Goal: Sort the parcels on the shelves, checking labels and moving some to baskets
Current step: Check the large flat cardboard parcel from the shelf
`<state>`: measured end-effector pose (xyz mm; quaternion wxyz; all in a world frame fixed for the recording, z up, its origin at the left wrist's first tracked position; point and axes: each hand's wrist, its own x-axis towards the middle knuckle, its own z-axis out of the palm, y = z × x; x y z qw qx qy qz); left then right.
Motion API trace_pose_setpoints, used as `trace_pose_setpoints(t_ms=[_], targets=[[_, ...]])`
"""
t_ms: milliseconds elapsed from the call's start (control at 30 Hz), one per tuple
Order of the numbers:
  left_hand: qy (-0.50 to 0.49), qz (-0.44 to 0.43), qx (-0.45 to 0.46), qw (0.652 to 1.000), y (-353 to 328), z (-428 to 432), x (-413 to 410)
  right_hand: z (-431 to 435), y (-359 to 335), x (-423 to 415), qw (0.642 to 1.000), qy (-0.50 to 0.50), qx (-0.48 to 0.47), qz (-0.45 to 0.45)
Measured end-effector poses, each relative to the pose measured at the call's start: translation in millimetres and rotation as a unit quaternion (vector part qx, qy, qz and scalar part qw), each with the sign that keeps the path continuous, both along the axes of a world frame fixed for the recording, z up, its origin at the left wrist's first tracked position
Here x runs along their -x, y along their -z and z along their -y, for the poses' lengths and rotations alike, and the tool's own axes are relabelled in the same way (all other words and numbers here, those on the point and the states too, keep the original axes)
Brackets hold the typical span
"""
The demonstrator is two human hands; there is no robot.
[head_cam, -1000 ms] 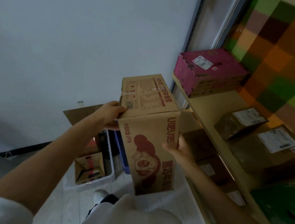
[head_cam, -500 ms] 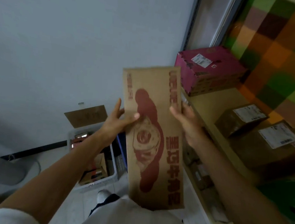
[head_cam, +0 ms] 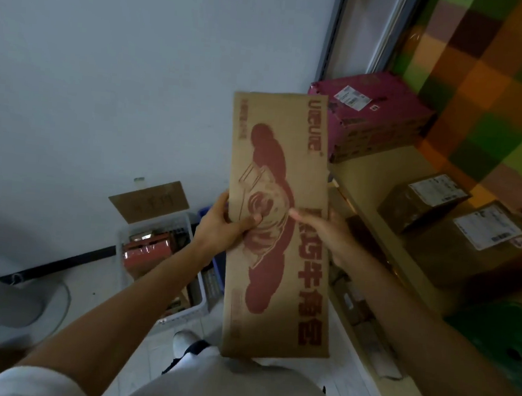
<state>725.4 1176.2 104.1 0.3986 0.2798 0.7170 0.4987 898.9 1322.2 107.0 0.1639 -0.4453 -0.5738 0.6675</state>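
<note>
A long brown cardboard box [head_cam: 282, 174] with a red printed picture and red lettering stands upright in front of me, its broad printed face toward the camera. My left hand [head_cam: 225, 224] grips its left edge, thumb on the front face. My right hand [head_cam: 322, 230] holds the right edge, thumb across the front. No shipping label shows on this face. A white basket [head_cam: 179, 308] with parcels in it sits on the floor below left.
To the right, a wooden shelf [head_cam: 370, 178] carries a pink box [head_cam: 381, 119] with a white label, two brown labelled parcels [head_cam: 422, 199] [head_cam: 481, 240] and a green bag [head_cam: 505, 332]. Lower shelf levels hold more parcels. A white wall is ahead.
The box turned in my hands from showing its top and side to showing its broad printed face, and it shifted right and rose. Both hands slid lower along its edges.
</note>
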Motion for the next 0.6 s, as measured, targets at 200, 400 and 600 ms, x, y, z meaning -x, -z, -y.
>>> trace_pose_setpoints(t_ms=[200, 400, 600], targets=[[0.041, 0.105, -0.056, 0.992, -32.8, -11.6, 0.6, -26.0, -52.9, 5.0, 0.999, 0.002, 0.012, -0.032], [-0.001, 0.124, -0.012, 0.992, -17.1, 1.9, -3.4, -7.1, -39.6, 15.0, 1.000, 0.020, 0.013, -0.004], [0.017, 0.125, 0.004, 0.992, -25.2, 4.8, 13.3, -1.3, -49.5, 25.1, 0.999, 0.001, 0.048, 0.005]])
